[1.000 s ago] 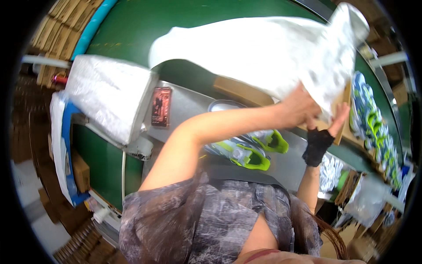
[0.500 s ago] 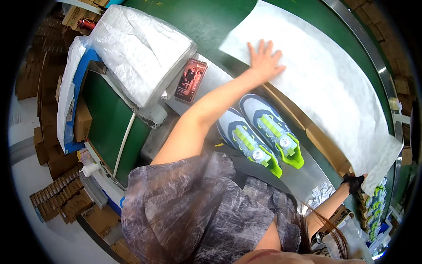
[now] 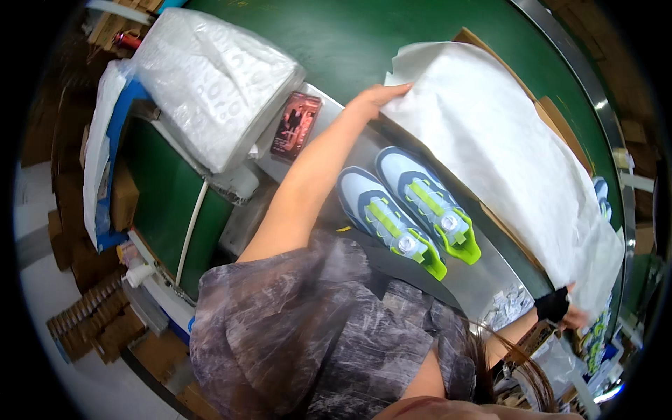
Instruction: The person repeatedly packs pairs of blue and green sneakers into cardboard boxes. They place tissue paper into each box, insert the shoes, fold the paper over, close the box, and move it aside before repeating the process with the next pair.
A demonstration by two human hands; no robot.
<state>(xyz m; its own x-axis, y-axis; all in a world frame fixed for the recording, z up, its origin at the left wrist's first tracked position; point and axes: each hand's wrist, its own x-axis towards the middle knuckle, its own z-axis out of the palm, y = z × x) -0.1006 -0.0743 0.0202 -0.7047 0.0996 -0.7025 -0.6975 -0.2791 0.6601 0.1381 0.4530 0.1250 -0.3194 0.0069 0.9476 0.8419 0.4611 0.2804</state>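
A large sheet of white wrapping paper [image 3: 490, 133] lies over an open cardboard box [image 3: 560, 136], sagging into it. At the far left corner of the sheet, my left hand [image 3: 385, 94] has its fingers closed on the edge of the paper. My right hand [image 3: 565, 309], in a black fingerless glove, is at the near right end of the sheet; its fingers are blurred. Between me and the box, a pair of light blue sneakers [image 3: 413, 203] with navy and lime-green trim lies side by side on a metal surface [image 3: 490, 276].
A plastic-wrapped white stack [image 3: 217, 91] stands at the left beside a phone [image 3: 296, 126] with a lit screen. Beyond the box runs a green belt [image 3: 350, 35] with a metal rail. Small white packets [image 3: 509, 308] lie near my right arm. More sneakers [image 3: 596, 339] are at the far right.
The paper has come nearer and settled over the box, uncovering its far rim. My left hand went from spread flat on the sheet to gripping its corner. My right hand shifted slightly nearer.
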